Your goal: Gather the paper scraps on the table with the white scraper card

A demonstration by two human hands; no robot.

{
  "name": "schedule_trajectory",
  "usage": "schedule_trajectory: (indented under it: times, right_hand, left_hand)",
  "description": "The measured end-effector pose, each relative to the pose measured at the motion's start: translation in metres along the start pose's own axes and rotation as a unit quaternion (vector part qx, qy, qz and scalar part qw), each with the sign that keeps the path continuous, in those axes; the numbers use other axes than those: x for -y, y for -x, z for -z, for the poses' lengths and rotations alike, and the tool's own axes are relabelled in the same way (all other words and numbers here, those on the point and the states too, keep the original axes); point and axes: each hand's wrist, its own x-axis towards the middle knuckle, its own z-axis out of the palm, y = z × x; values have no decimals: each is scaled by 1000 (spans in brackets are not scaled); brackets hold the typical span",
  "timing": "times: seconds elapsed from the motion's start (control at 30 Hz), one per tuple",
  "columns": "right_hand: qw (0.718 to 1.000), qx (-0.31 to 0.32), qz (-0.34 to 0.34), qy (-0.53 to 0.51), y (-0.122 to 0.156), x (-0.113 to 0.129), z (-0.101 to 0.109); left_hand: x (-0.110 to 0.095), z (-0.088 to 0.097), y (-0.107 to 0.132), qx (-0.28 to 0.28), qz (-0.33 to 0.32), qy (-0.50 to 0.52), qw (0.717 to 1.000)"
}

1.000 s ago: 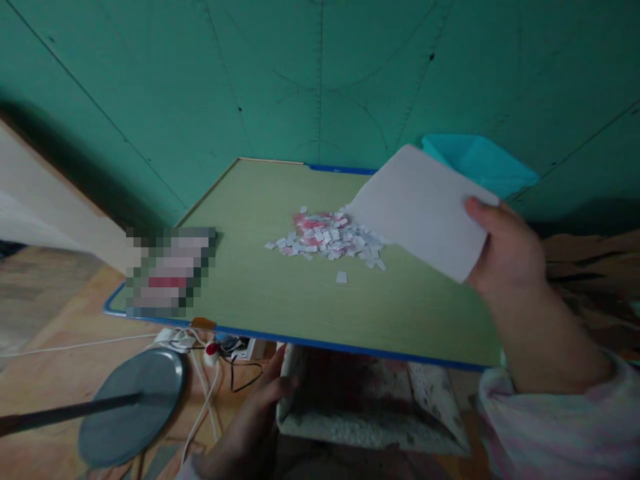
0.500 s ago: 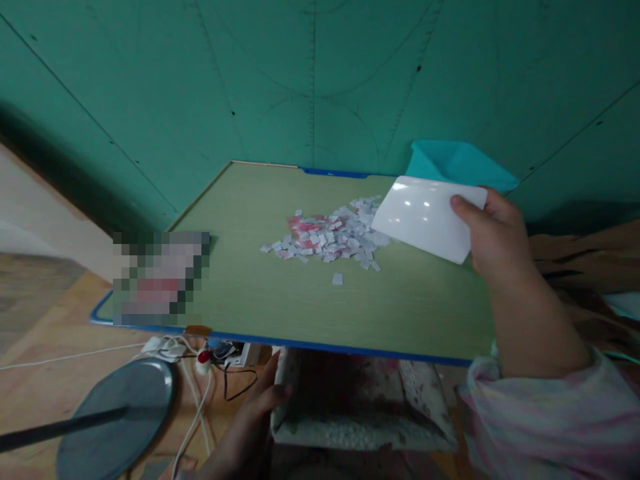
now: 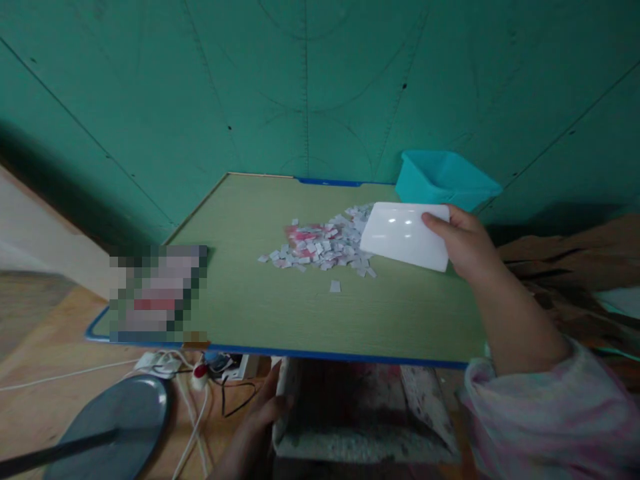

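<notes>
My right hand [image 3: 465,247] grips the right end of a glossy white plastic scraper [image 3: 400,233], thumb on top. Its left edge meets the right side of a heap of small paper squares [image 3: 325,247], white with some pink among them. One loose paper square [image 3: 335,287] lies nearer the front edge of the pale green tabletop [image 3: 260,313]. Under that edge my left hand [image 3: 267,407] is closed around the left wall of an open, stained whitish box [image 3: 350,450], which looks like foam. The box's inside is dark with reddish stains.
A turquoise plastic bin [image 3: 445,177] stands at the back right by the green wall [image 3: 250,80]. At the table's left is a blurred-out flat object [image 3: 160,290]. White cables [image 3: 193,413] and a round grey base with a pole [image 3: 115,413] occupy the floor.
My right hand and the white scraper have moved left and slightly down, closer over the heap's right side. My left hand stays on the box. The view has shifted a little.
</notes>
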Motion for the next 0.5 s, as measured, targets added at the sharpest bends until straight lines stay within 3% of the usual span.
schedule_trajectory:
  times: [0.1, 0.3, 0.43, 0.5]
  right_hand:
    - [998, -19, 37, 53, -3, -5, -1]
    - [997, 74, 4, -29, 7, 1, -7]
    - [995, 85, 6, -44, 19, 11, -13]
    - [990, 131, -7, -48, 25, 14, -17]
  left_hand:
    - [-1, -5, 3, -16, 20, 14, 1000]
    - [1, 1, -4, -44, -16, 7, 999]
    - [0, 2, -4, -21, 1, 53, 998]
    - [-2, 0, -2, -17, -4, 59, 998]
